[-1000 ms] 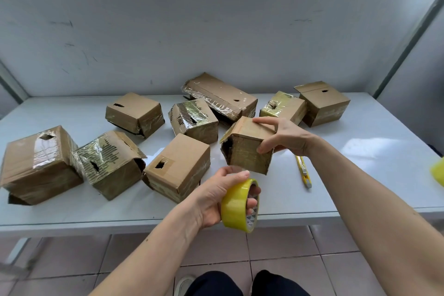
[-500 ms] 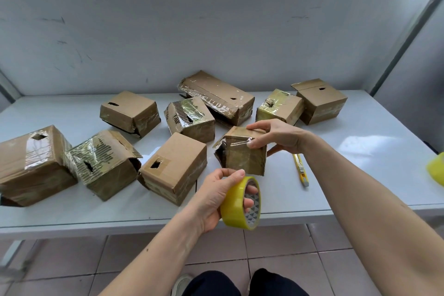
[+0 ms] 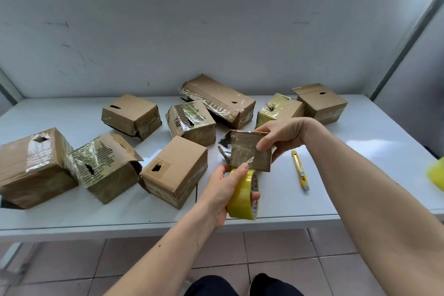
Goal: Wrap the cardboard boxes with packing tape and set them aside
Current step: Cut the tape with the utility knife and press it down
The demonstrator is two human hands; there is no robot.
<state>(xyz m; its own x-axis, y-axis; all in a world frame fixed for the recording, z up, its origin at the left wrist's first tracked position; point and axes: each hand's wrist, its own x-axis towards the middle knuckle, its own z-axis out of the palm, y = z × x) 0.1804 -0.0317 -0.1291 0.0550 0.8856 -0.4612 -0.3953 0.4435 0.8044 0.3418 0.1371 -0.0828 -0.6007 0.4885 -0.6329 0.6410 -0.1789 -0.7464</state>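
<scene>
Since the earlier frame the small box (image 3: 251, 150) has tipped upright toward me, lifted above the table (image 3: 360, 151). From the head view, my right hand (image 3: 283, 137) pinches its top corner; my left hand (image 3: 225, 190) grips the tape roll (image 3: 242, 196) just below (film apparently bridging them). I judge wrapping mid-turn; next, rotate the box.

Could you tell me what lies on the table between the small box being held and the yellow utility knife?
Nothing: in the head view, only bare white table separates the held box, gripped by the right hand, from the utility knife.
</scene>
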